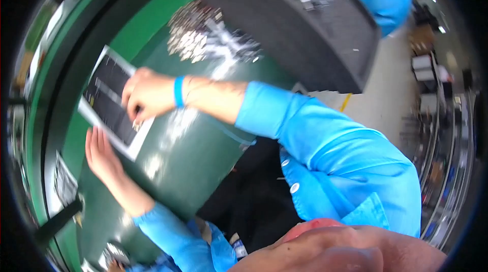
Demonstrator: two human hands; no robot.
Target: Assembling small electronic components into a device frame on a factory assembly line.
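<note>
My right hand [150,94], with a blue band [179,91] round its wrist, is over a dark rectangular panel with a white border [93,115]. Its fingers are curled together; a small pale piece [136,126] shows at the fingertips, too blurred to name. Across the panel's dark face, left of that hand, runs a thin light strip [108,91]. Stretched out flat, the fingers of my left hand [104,156] lie beside the panel's near left corner and hold nothing.
On the glossy green tabletop [178,155], a heap of small pale and silvery parts [195,36] lies beyond my right hand. A dark raised bench [284,33] bears more metallic pieces. Behind it a blue-sleeved co-worker [389,0] shows. A dark bar [58,224] juts in at lower left.
</note>
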